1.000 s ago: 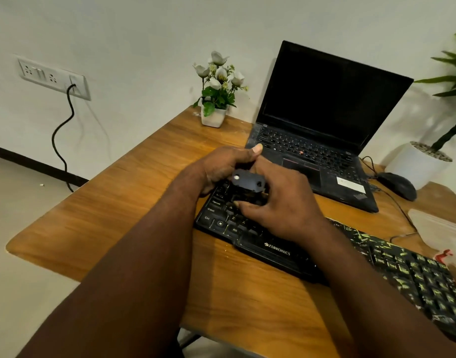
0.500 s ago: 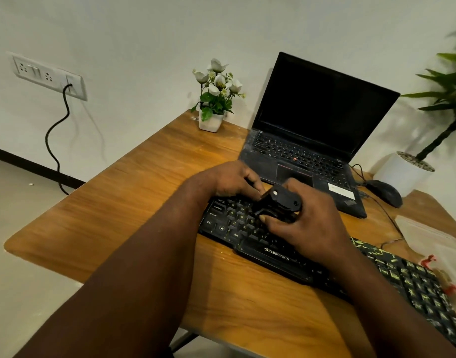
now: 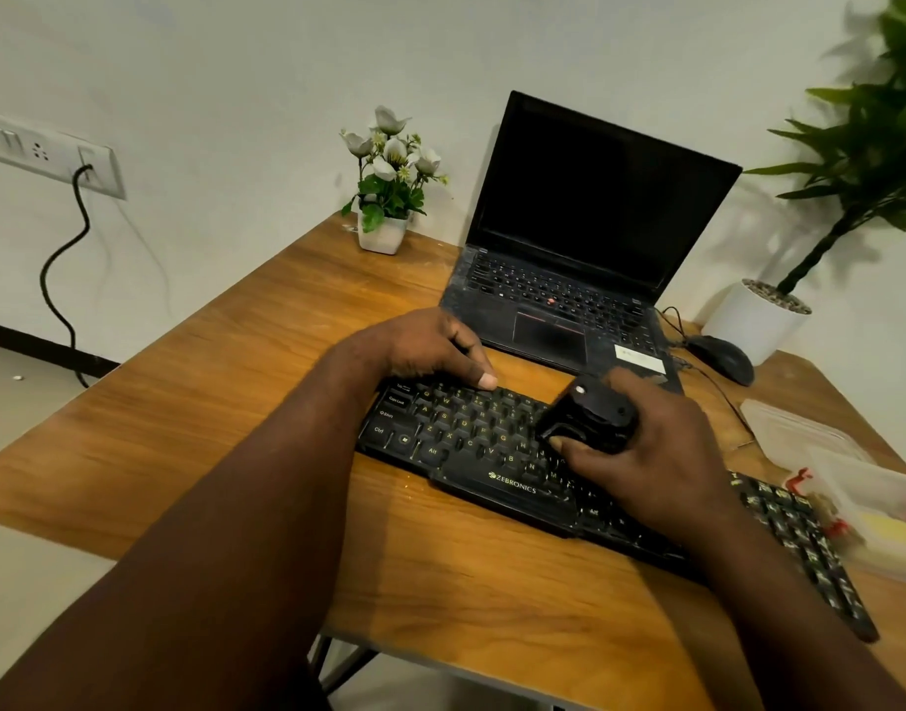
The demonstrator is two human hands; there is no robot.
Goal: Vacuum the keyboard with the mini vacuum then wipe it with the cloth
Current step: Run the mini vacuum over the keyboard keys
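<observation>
Change: right hand (image 3: 651, 454) has slid the mini vacuum (image 3: 589, 418) along the keyboard (image 3: 461, 438), off the left-end keys to about mid-board. It now sits on the keys right of the letter block's centre. The left keys look covered; the right half, under and past the forearm, is probably still to do, so we're mid-vacuum and wiping hasn't started.

Grip: right hand is clenched around the vacuum body. Left hand (image 3: 430, 346) is at the keyboard's far-left corner, fingers bent over the back edge and thumb on the top row, bracing it.

Counts:
- 1 keyboard, 1 vacuum, 2 hands
- 1 laptop (image 3: 584, 223) behind the keyboard
- 1 mouse (image 3: 722, 359) behind its right half
- 2 potted plants
- clear container (image 3: 810, 438) at its right end

Can't pick out the cloth; the yellow thing in the container might be it.
</observation>
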